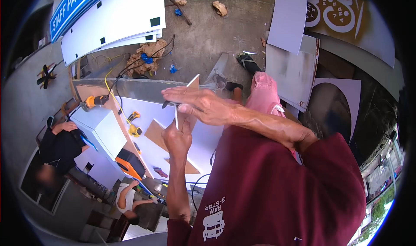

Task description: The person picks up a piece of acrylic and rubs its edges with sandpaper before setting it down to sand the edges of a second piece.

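A thin white-faced panel with a brown side (190, 111) stands upright between my hands. My left hand (177, 138) is closed around its lower part, thumb pointing up along it. Across the panel's upper edge lies my right hand (201, 105), its fingers straight and together, thumb below them. A dark curved strip (166, 104) shows under those fingers, pinched against the panel's edge; most of it is hidden. Beneath both hands is a white work surface (149, 153) with brown board pieces (157, 134) on it.
Yellow-black power tools (135, 130) and an orange-black tool (96, 101) with cables lie to the left, by a white box (100, 131). Two people (60, 148) are at the lower left. Signs (112, 21) stand at the top left; panels (288, 72) lean at the right.
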Motion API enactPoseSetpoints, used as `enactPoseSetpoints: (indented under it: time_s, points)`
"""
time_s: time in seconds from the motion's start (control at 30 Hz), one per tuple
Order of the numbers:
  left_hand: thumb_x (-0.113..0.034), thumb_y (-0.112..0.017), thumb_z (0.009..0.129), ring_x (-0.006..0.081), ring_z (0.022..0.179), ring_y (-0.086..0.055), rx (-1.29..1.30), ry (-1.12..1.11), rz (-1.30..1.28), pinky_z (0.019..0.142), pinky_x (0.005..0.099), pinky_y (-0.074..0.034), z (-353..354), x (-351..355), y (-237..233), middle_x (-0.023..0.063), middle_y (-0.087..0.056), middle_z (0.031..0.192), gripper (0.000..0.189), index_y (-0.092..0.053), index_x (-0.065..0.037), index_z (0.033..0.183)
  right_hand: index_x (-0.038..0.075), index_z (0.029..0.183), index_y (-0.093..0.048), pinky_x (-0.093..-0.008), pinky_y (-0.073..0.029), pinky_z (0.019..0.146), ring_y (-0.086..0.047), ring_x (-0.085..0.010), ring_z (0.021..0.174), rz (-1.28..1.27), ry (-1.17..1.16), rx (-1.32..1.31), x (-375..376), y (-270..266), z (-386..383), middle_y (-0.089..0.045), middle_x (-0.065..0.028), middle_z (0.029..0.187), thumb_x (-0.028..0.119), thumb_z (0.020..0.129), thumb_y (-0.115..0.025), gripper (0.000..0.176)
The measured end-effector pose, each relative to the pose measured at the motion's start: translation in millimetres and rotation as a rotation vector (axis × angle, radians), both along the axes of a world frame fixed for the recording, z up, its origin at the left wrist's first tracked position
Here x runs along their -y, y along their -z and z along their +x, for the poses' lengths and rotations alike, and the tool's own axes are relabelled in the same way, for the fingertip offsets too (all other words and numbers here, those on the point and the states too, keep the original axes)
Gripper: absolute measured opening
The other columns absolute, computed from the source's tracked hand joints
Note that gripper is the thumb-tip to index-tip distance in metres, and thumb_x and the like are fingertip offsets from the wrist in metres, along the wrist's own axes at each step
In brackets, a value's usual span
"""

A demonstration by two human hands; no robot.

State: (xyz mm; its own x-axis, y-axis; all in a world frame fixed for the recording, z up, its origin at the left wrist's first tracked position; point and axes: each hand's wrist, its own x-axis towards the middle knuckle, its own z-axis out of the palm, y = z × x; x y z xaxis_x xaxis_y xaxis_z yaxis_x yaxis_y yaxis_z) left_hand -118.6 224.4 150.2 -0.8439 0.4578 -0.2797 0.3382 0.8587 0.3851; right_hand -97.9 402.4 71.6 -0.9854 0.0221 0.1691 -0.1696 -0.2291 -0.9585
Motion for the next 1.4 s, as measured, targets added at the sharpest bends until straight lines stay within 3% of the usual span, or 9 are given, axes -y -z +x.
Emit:
enactPoseSetpoints:
  time_s: [0.17,0.3,0.47,0.57,0.8,0.93,1.07,1.2,1.4]
  points:
    - [-0.006,-0.068,0.088,0.0448,0.065,-0.067,-0.033,0.015,-0.015,0.059,0.0468,-0.052,0.9,-2.1,7.2,0.0254,-0.065,0.068,0.013,-0.069,0.007,0.088,0.003,0.144,-0.051,-0.048,-0.03,0.122,-0.039,-0.0349,0.145,0.003,0.09,-0.099,2.6,-17.9,6.5,-0.049,-0.016,0.152,0.036,0.107,-0.043,0.05]
    - [-0.007,-0.068,0.088,0.0455,0.066,-0.066,-0.026,0.013,0.001,0.059,0.0469,-0.052,-2.9,-3.8,8.0,0.0255,-0.065,0.069,0.014,-0.069,0.007,0.089,0.003,0.142,-0.053,-0.0479,-0.034,0.121,-0.043,-0.0359,0.143,0.024,0.041,0.006,-1.9,9.2,-4.3,-0.05,-0.0148,0.151,0.034,0.107,-0.044,0.048]
    - [-0.008,-0.069,0.088,0.0456,0.066,-0.066,-0.069,0.032,-0.04,0.059,0.0473,-0.052,3.6,-8.0,3.1,0.0252,-0.066,0.07,0.014,-0.069,0.006,0.089,0.003,0.141,-0.056,-0.0464,-0.034,0.12,-0.045,-0.0344,0.142,-0.019,0.096,-0.032,2.8,-15.1,12.6,-0.052,-0.0145,0.15,0.04,0.108,-0.039,0.052]
    - [-0.008,-0.069,0.089,0.0455,0.065,-0.066,-0.055,0.029,0.011,0.058,0.0467,-0.051,-3.4,-6.8,6.9,0.0252,-0.065,0.07,0.014,-0.069,0.006,0.088,0.002,0.14,-0.056,-0.0461,-0.037,0.119,-0.046,-0.0346,0.141,0.029,0.078,0.024,7.3,21.7,2.3,-0.053,-0.0154,0.149,0.038,0.108,-0.042,0.05]
    - [-0.008,-0.07,0.089,0.0432,0.067,-0.069,-0.022,0.014,-0.02,0.06,0.0453,-0.053,2.1,-10.0,0.5,0.0247,-0.068,0.073,0.015,-0.07,0.007,0.09,0.0,0.14,-0.054,-0.0458,-0.035,0.12,-0.044,-0.0335,0.142,-0.062,0.117,-0.061,3.6,1.9,5.8,-0.054,-0.0179,0.147,0.038,0.109,-0.039,0.051]
    - [-0.009,-0.072,0.088,0.0422,0.069,-0.071,-0.013,0.009,-0.019,0.062,0.0442,-0.055,-6.8,-2.1,6.1,0.0255,-0.071,0.077,0.018,-0.072,0.009,0.092,0.001,0.136,-0.059,-0.0431,-0.042,0.114,-0.054,-0.0375,0.132,0.068,0.052,0.377,9.5,123.6,2.5,-0.06,-0.0186,0.141,0.042,0.109,-0.037,0.054]
    - [-0.009,-0.073,0.088,0.0423,0.069,-0.071,-0.005,0.027,-0.026,0.062,0.0446,-0.055,-1.0,4.7,-1.0,0.0259,-0.071,0.077,0.019,-0.072,0.01,0.091,0.0,0.138,-0.057,-0.0454,-0.043,0.111,-0.054,-0.0406,0.131,0.177,-0.025,0.679,-2.2,138.5,-6.2,-0.057,-0.0211,0.142,0.041,0.108,-0.039,0.054]
    - [-0.01,-0.073,0.088,0.0426,0.071,-0.071,0.006,-0.006,-0.064,0.063,0.0448,-0.055,-6.7,2.3,3.1,0.0259,-0.072,0.079,0.02,-0.072,0.009,0.093,-0.002,0.139,-0.054,-0.0435,-0.04,0.114,-0.051,-0.0411,0.134,0.129,0.204,0.47,0.3,132.6,-0.3,-0.053,-0.0229,0.146,0.04,0.109,-0.039,0.054]
    - [-0.012,-0.075,0.087,0.0426,0.073,-0.072,0.046,-0.001,-0.061,0.065,0.0443,-0.055,-13.1,0.1,-0.7,0.0251,-0.072,0.081,0.023,-0.072,0.009,0.095,-0.003,0.14,-0.054,-0.043,-0.031,0.122,-0.042,-0.0352,0.143,0.068,0.14,0.141,14.7,50.9,4.5,-0.052,-0.021,0.147,0.038,0.11,-0.037,0.054]
